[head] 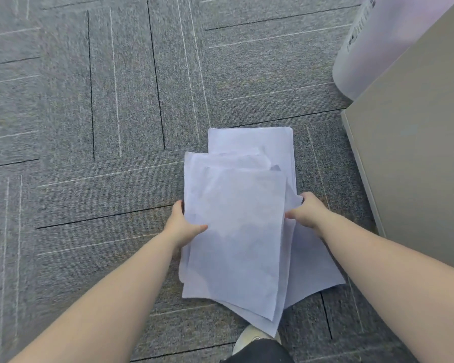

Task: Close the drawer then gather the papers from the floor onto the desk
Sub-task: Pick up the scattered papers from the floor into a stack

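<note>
A loose, uneven stack of white papers (236,226) is held above the grey carpet in the middle of the head view. My left hand (182,225) grips the stack's left edge, thumb on top. My right hand (306,210) grips the right edge. The sheets are fanned out and overlap at different angles. One sheet (249,140) sticks out at the far end of the bundle; whether it rests on the carpet I cannot tell. A beige flat-sided cabinet or desk body (414,153) stands at the right. No drawer front is visible.
Grey carpet tiles (102,127) with line patterns cover the floor to the left and ahead. A white cylindrical bin (364,48) stands at the top right beside the beige cabinet. A light shoe (249,336) and dark trouser leg show at the bottom, under the papers.
</note>
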